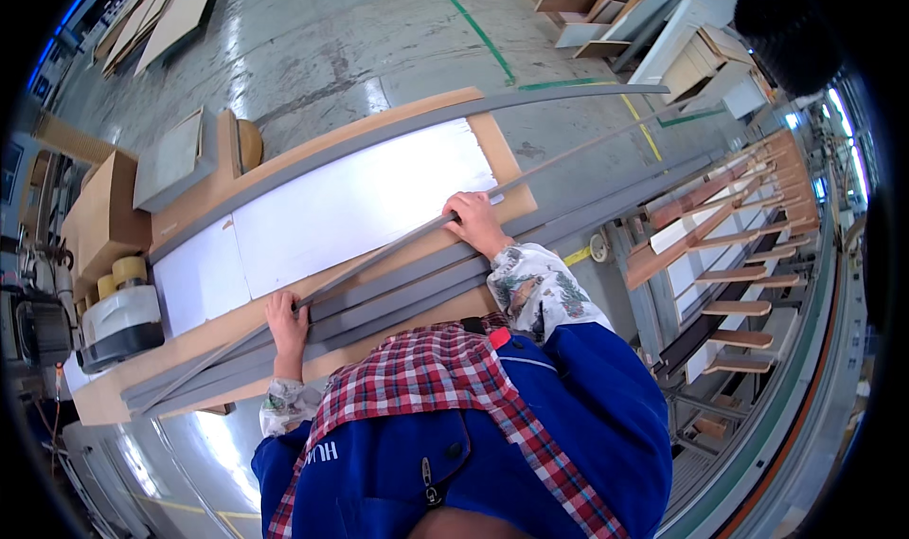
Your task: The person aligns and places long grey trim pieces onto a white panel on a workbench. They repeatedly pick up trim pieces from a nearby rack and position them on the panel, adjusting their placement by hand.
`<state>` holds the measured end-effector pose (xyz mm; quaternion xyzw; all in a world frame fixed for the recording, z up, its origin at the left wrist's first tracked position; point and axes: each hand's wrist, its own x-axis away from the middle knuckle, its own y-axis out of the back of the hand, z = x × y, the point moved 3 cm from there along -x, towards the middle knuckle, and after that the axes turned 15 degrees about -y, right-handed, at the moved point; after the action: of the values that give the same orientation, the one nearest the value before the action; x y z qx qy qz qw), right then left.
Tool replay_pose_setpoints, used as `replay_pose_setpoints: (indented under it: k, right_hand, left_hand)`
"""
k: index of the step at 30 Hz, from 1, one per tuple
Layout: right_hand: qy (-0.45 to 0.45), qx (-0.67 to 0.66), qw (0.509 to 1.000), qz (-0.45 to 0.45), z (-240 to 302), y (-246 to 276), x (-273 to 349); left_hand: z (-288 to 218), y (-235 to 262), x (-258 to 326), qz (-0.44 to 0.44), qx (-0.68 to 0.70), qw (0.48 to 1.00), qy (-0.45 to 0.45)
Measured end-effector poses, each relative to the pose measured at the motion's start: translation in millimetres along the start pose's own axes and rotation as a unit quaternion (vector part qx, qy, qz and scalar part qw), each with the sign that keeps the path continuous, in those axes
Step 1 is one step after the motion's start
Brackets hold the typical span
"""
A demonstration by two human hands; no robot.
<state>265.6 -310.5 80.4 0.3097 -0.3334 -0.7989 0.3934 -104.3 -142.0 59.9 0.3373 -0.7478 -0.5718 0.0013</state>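
Observation:
A long, thin grey edging strip (381,257) runs diagonally across the bench, from the near left to beyond the right end. My left hand (287,321) pinches it toward its left part. Farther along, the fingers of my right hand (476,221) are closed around the same strip. Beneath it, white sheets (331,212) cover much of the tan board bench (514,165). Several wider grey strips (402,291) lie side by side along the near edge, close to my body. Another grey strip (379,120) lies along the far edge and overhangs the right end.
At the bench's left end sit a white and dark machine (123,319) with yellow rollers, a cardboard box (112,207) and a grey box (175,165). A rack with wooden arms (739,307) holds panels on the right. Board stacks (180,18) stand on the floor beyond.

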Motion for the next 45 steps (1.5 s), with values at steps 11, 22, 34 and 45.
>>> replay_pose_setpoints:
  k: [11, 22, 34, 45]
  right_hand:
    - [0.0, -0.06, 0.998, -0.004, -5.9, 5.1, 0.3]
    - [-0.002, -0.051, 0.999, 0.02, -48.1, -24.2, -28.8]
    - [-0.031, -0.073, 0.996, -0.048, -27.1, -23.7, -29.0]
    - [-0.036, -0.028, 0.991, -0.124, -7.5, -20.2, -27.4]
  left_hand:
    - [-16.5, 12.1, -8.3, -0.06, -0.002, 0.998, -0.009]
    - [11.1, -12.3, -20.9, -0.04, -0.015, 0.998, 0.043]
    - [1.4, -23.9, -16.4, -0.074, -0.019, 0.994, 0.083]
    - [10.5, -38.2, -8.8, -0.102, -0.038, 0.991, 0.077]
